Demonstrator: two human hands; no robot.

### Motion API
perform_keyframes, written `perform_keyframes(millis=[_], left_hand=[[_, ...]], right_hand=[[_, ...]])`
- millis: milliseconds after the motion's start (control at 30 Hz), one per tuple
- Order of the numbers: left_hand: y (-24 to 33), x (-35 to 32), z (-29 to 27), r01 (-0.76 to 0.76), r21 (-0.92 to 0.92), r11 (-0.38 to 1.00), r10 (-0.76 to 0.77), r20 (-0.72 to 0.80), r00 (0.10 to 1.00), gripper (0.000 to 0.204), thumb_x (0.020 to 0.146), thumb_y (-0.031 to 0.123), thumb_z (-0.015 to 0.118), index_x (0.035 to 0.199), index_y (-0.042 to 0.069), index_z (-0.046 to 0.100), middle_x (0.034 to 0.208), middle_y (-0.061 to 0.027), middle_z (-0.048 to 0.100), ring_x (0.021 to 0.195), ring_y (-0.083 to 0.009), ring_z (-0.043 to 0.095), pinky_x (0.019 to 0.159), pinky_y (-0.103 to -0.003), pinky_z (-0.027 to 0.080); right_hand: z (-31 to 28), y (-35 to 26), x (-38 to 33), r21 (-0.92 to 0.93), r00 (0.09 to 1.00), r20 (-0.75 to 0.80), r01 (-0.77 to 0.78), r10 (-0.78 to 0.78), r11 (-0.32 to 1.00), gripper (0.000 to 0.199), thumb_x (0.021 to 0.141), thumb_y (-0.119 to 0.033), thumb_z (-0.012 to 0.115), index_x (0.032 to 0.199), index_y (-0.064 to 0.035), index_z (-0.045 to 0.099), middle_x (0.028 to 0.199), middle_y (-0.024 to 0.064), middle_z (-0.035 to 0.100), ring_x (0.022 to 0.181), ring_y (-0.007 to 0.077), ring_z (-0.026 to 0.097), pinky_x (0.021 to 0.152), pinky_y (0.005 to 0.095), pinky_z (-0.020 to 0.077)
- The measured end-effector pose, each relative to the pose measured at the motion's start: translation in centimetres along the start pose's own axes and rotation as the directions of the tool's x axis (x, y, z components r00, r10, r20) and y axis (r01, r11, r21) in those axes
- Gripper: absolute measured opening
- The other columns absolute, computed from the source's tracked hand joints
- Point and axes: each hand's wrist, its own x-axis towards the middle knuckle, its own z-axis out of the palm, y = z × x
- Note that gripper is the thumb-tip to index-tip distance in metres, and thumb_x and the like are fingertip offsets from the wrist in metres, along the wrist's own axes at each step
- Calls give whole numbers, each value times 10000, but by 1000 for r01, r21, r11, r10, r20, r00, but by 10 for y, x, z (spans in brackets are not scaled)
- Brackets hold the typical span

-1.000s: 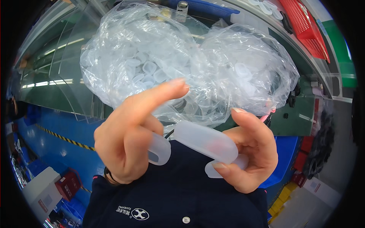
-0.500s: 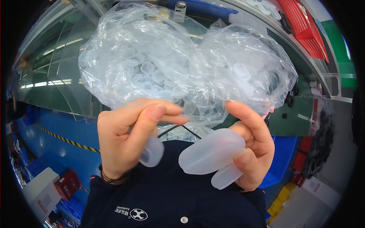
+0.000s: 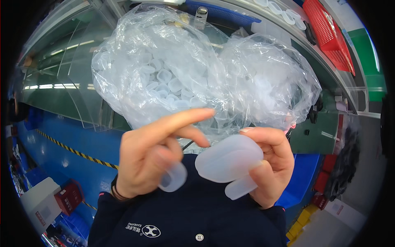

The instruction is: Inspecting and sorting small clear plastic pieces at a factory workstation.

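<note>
My left hand [image 3: 150, 158] holds a small translucent white cap [image 3: 173, 178] pinched under the thumb, index finger stretched out to the right. My right hand [image 3: 272, 162] grips a stack of larger translucent white caps [image 3: 228, 160], with one more cap [image 3: 240, 187] sticking out below the fingers. The two hands are close together but apart, over my dark blue shirt. Just beyond them lies a big clear plastic bag [image 3: 205, 78] full of several of the same small white caps.
A red plastic basket [image 3: 331, 35] sits on the upper right shelf. A curved clear guard [image 3: 70, 82] stands at left. The blue floor has a yellow-black striped line [image 3: 74, 150]; a red box [image 3: 68, 197] and a white box [image 3: 37, 206] sit at lower left.
My left index finger has stretched out again over the small cap. The stack in my right hand has turned from lying lengthwise to showing its broad face.
</note>
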Motion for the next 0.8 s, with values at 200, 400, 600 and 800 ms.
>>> perform_keyframes(millis=[200,400,600,800], left_hand=[[-4,23,15,-485,325,812,440,207,874,145,754,58,591,887,2,600,780,-65,613,494,-41,456,470,-156,360],[-17,22,-11,-164,304,938,191,-62,980,189,854,109,461,903,-12,597,762,-76,617,503,-44,457,480,-157,357],[-24,15,-22,-185,147,972,215,-223,951,318,909,218,345,938,-22,551,619,-53,536,484,-39,406,463,-160,311],[-11,40,5,-255,12,967,254,-160,954,443,927,311,221,1039,-26,487,706,-59,535,512,-36,370,470,-164,300]], right_hand=[[-2,2,-3,-433,987,-61,107,-148,895,375,725,36,601,1082,53,483,1013,147,549,773,113,559,624,206,447],[2,-11,-6,-659,970,-66,133,-233,740,418,642,7,687,1035,28,547,850,125,605,613,94,550,509,183,407],[-6,-12,6,-671,902,234,420,-363,612,412,627,1,696,1013,20,555,836,113,620,635,144,584,546,203,433],[-11,14,6,-251,944,-72,-330,322,910,148,810,-122,555,899,-4,552,650,-14,529,583,13,457,506,151,338]])
